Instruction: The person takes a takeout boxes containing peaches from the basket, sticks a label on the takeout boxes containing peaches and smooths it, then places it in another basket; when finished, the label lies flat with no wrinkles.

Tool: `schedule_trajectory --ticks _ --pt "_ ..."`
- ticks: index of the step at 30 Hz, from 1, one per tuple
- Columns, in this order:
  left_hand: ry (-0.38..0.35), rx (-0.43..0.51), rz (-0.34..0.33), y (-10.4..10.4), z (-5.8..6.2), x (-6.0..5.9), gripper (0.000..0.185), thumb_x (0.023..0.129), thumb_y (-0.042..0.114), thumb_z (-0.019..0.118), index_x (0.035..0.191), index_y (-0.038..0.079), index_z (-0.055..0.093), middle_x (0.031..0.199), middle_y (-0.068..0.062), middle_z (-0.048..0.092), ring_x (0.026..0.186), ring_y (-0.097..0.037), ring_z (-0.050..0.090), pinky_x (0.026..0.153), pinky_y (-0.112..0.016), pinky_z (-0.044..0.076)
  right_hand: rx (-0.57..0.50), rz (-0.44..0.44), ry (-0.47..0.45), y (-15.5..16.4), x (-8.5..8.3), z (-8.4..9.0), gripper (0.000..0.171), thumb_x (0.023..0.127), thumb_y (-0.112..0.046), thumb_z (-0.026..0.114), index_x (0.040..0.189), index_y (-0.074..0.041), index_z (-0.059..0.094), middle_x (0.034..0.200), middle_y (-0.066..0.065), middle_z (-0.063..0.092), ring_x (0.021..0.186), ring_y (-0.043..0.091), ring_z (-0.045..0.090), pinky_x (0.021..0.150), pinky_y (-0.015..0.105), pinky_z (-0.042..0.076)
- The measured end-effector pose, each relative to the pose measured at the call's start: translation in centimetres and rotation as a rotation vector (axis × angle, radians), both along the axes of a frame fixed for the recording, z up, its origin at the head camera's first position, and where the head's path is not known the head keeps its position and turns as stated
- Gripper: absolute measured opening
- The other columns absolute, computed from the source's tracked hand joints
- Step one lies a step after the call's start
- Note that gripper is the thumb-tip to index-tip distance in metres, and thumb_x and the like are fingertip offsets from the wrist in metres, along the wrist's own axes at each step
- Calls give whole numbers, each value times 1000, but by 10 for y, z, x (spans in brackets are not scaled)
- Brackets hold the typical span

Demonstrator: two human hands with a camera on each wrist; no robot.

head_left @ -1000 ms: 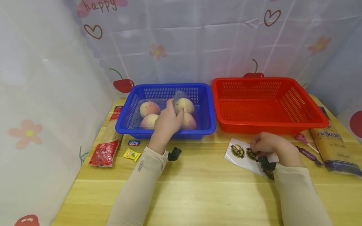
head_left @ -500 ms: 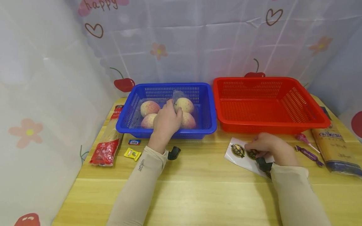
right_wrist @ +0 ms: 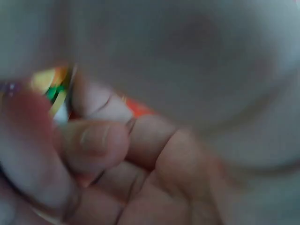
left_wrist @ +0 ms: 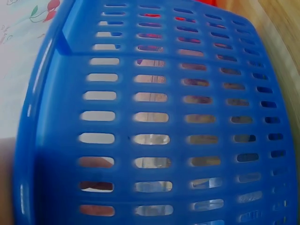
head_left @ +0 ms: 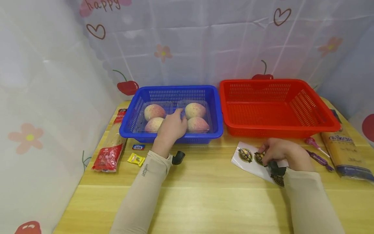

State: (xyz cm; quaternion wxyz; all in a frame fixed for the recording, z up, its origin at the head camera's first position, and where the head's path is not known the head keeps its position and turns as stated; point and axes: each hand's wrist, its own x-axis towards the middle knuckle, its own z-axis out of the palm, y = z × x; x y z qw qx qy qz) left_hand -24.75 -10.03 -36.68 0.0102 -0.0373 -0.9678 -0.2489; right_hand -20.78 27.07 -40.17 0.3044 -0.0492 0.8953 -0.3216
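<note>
My left hand (head_left: 171, 127) reaches into the blue basket (head_left: 220, 128), its fingertips at the gap between two clear plastic boxes. Each box holds two peaches; the right pair includes one peach (head_left: 195, 111) at the back, the left pair another peach (head_left: 154, 112). In the left wrist view the basket wall (left_wrist: 126, 126) hides most of this hand. Over the white sheet of round black-and-gold stickers (head_left: 253, 170), my right hand (head_left: 279, 152) pinches with thumb and finger. A colourful printed patch of a sticker (right_wrist: 49, 82) shows by its fingertips in the right wrist view.
A red basket (head_left: 263, 133) stands right of the blue one. Noodle packs, one red-ended (head_left: 109, 156) and one blue-banded (head_left: 346, 149), lie at either side. Small candies (head_left: 136, 159), a lollipop (head_left: 310, 142) and a purple-wrapped sweet (head_left: 319, 161) rest on the wooden table.
The right peach box, tilted up beside my left hand before, now lies flat farther right in the blue basket. My left hand has shifted slightly lower. My right hand stays at the sticker sheet.
</note>
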Motion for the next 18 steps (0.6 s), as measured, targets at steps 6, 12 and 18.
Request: schedule_trajectory --ticks 6,12,18 --pt "-4 7 -23 0 -1 0 48 104 30 46 146 6 48 124 -18 66 87 -29 66 81 -48 56 75 23 10 -7 1 3 22 73 -7 74 90 -1 61 82 5 55 74 18 51 65 30 46" --pt "-4 14 -31 1 -2 0 49 103 30 49 146 6 49 117 -17 68 78 -26 63 77 -46 56 72 -1 0 -11 2 5 20 86 -22 74 79 -7 62 70 0 51 66 16 48 61 30 44" --pt "-5 11 -33 0 -1 0 51 103 32 49 146 6 49 117 -17 67 78 -26 63 79 -47 56 45 -20 130 -18 -1 12 34 89 -27 75 69 -11 52 59 -2 45 54 14 45 54 31 44"
